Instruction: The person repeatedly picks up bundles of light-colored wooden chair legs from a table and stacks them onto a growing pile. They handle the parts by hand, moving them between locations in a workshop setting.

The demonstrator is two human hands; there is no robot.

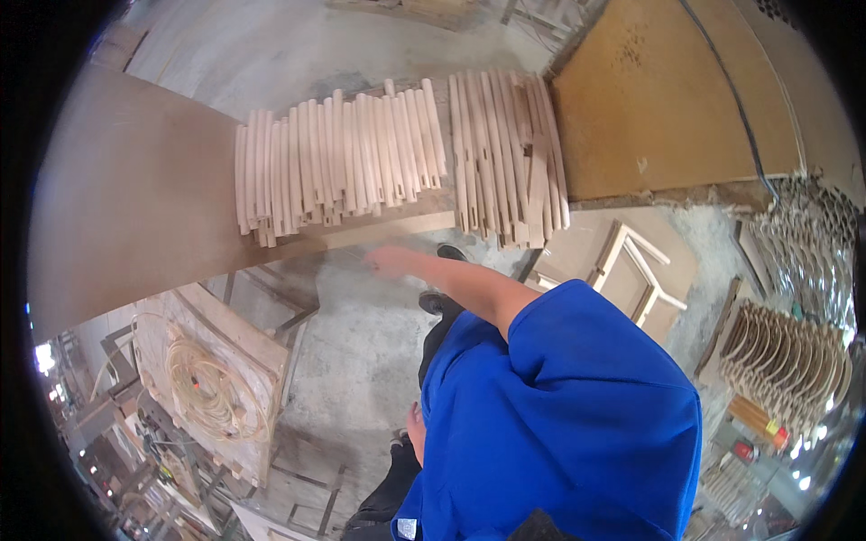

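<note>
My right hand (390,261) reaches out beside the near edge of a wooden worktop (135,194). It is smeared by motion, so its fingers and anything in them cannot be made out. Just beyond it lies a row of pale round wooden rods (347,158), several with slots cut near their near ends. A second bundle of wooden rods (492,162), slightly darker, rests to the right of that row. Down by my blue shirt, my left hand (416,433) hangs at my side. The shirt covers most of it and hides its fingers.
A low wooden table (275,397) at the lower left bears a coil of pale hose (212,388). A large brown panel (667,99) stands at the upper right. A pale wooden frame (631,270) lies below it. Stacked curved wooden parts (780,361) are at far right.
</note>
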